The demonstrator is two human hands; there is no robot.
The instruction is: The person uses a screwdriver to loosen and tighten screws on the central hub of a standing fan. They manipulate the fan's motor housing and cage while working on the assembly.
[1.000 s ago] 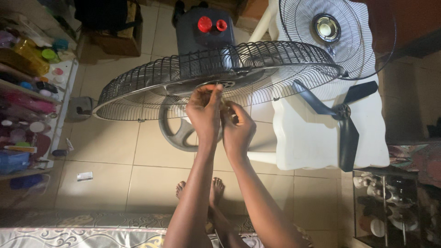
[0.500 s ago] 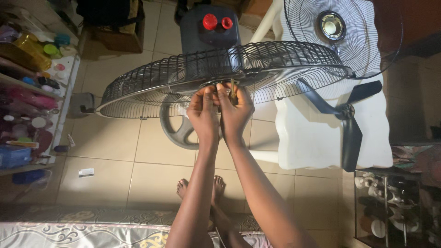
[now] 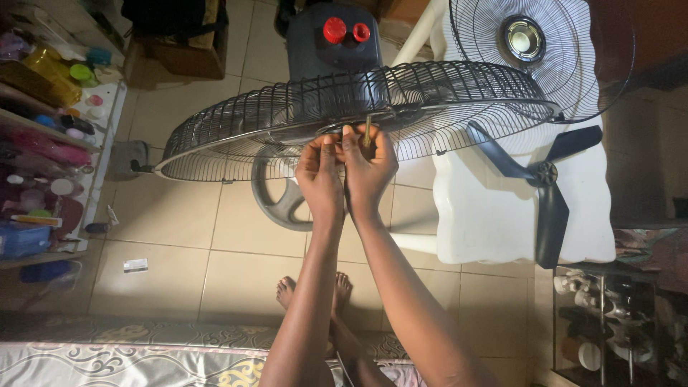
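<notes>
A standing fan's rear wire guard [image 3: 236,132] lies tilted almost flat in front of me, with the dark motor housing and its two red knobs [image 3: 335,39] behind it. My left hand [image 3: 320,179] and my right hand [image 3: 369,168] are pressed together at the guard's centre hub. My right hand pinches a thin brass-coloured shaft or tool [image 3: 368,131] that sticks up through the hub. My left hand's fingertips touch the hub beside it; what they hold is hidden. The fan's grey round base [image 3: 276,204] is on the floor below.
A white plastic chair [image 3: 502,215] at the right carries a dark three-blade fan propeller [image 3: 541,175] and the front wire guard [image 3: 530,43]. Shelves with bottles and jars [image 3: 43,129] stand at the left. A patterned mattress edge [image 3: 107,355] and my feet [image 3: 315,290] are near me.
Both hands have risen slightly to the guard's hub and closed together there. The brass-coloured shaft now shows above my right fingers. The view has shifted a little.
</notes>
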